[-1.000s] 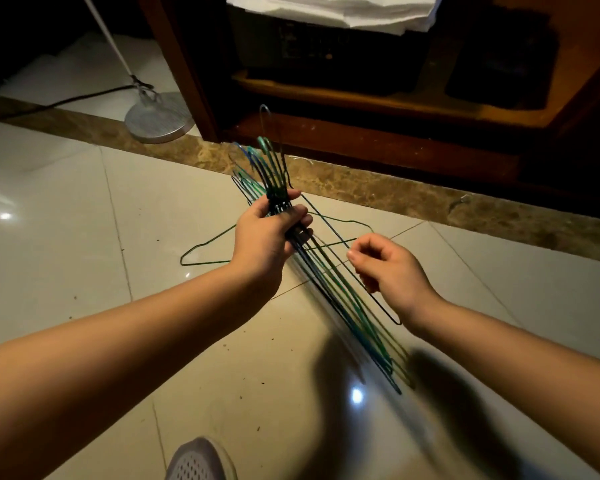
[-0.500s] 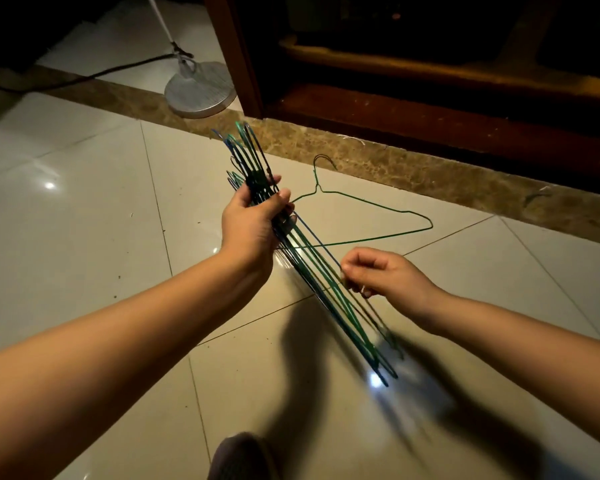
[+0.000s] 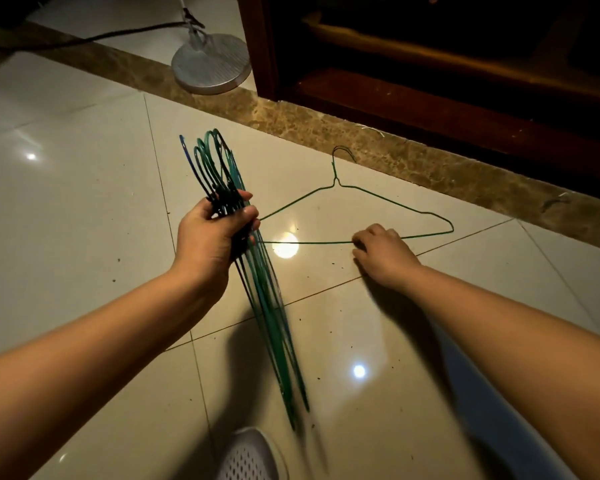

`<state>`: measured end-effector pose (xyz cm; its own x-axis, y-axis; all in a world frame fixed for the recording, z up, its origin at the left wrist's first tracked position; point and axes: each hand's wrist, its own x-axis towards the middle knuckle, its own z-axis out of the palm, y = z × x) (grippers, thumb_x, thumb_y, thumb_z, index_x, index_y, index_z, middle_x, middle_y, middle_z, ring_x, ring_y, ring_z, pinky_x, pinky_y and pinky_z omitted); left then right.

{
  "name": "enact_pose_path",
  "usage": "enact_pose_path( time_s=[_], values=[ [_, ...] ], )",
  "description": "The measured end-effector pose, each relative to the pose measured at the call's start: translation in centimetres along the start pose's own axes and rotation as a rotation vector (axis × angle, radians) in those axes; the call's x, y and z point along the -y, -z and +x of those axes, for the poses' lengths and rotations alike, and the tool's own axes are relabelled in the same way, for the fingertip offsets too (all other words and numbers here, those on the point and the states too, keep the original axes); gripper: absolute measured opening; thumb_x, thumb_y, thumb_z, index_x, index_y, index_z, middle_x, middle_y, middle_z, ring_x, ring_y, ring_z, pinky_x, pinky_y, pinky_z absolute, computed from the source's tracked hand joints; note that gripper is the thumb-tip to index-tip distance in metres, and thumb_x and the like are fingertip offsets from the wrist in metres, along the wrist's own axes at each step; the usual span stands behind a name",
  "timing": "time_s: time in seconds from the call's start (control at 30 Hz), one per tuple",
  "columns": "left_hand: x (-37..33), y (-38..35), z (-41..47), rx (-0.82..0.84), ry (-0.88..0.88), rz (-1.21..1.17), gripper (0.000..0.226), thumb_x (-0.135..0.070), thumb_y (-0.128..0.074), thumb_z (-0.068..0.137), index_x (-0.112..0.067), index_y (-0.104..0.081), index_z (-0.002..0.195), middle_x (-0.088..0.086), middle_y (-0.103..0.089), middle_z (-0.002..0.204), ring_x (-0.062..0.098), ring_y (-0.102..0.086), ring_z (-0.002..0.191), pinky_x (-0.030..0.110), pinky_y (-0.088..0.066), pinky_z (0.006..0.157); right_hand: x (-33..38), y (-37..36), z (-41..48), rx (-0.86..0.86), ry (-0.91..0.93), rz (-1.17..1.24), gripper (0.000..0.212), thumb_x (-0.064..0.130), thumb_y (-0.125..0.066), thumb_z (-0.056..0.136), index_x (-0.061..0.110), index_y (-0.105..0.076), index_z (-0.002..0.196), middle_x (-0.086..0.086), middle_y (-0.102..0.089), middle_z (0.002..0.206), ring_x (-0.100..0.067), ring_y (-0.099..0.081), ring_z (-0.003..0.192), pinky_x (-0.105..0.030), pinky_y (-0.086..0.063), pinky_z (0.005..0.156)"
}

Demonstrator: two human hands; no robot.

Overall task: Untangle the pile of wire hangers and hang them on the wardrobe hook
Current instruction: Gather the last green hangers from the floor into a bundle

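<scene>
Gathering: judged to be the step in hand. A loose hanger (image 3: pixel 335 183) is being collected to join the bundle (image 3: pixel 267 327).
Grasp, left: the left hand (image 3: pixel 215 233) is clenched round the bundle's necks. The hook ends fan out above the fist and the wire bodies trail below it toward the shoe (image 3: pixel 248 455).
Grasp, right: the right hand (image 3: pixel 385 252) lies knuckles-up on the hanger's lower bar with its fingers curled over the wire. The fingertips are hidden, so it cannot be told whether a pinch has closed.
Hanger: flat on the floor (image 3: pixel 84 202), spanning the gap between the two hands. Its hook points away from the right hand toward the wardrobe (image 3: pixel 430 109), and its far end runs up to the left fist.
Bundle: held on edge. Its lower ends are blurred, so contact with the floor is unclear.
Progress: the hangers appear aligned rather than tangled, and none is hung. The wardrobe hook is not in view.
Next move: calls for a firm pinch on the thin bar and a lift clear of the floor. The hanger's hook then has to be brought beside those above the left fist without snagging the bundle.
</scene>
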<state>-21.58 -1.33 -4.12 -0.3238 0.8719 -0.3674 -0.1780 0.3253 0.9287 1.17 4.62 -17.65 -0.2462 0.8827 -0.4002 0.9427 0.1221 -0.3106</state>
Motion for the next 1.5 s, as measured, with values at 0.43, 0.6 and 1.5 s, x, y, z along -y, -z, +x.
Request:
enact_pose_path(
  time_s=[0.43,0.6,1.5],
  values=[
    [0.8,-0.5,-0.9,0.036,0.038,0.023,0.018,-0.001,-0.055,0.088,-0.018,-0.06,0.091,0.001,-0.061,0.081,0.013,-0.062,0.075,0.028,-0.053,0.07,-9.1,3.3,-4.5,-0.165,-0.42,-0.064,0.065,0.048,-0.039,0.095,0.008,-0.024,0.144,-0.013,-0.022,0.151,-0.033,-0.031,0.132,-0.042,-0.03,0.105],
    [1.3,-2.4,-1.6,0.072,0.062,0.042,0.019,-0.001,-0.055,0.088,-0.019,-0.061,0.088,0.0,-0.061,0.082,0.015,-0.061,0.079,0.031,-0.051,0.074,-5.5,0.8,-5.2,-0.124,-0.29,-0.069,0.058,0.056,-0.047,0.088,0.015,-0.046,0.129,-0.008,-0.046,0.131,-0.027,-0.038,0.122,-0.039,-0.032,0.099],
    [2.3,-12.0,-5.4,0.162,0.046,0.036,0.022,0.004,-0.054,0.088,-0.017,-0.057,0.085,0.003,-0.057,0.08,0.016,-0.06,0.071,0.024,-0.053,0.061,-5.9,2.5,-11.7,-0.611,-0.48,1.089,0.004,0.019,-0.052,0.094,0.018,-0.054,0.096,0.009,-0.056,0.082,-0.013,-0.052,0.082,-0.023,-0.039,0.072]
  ],
)
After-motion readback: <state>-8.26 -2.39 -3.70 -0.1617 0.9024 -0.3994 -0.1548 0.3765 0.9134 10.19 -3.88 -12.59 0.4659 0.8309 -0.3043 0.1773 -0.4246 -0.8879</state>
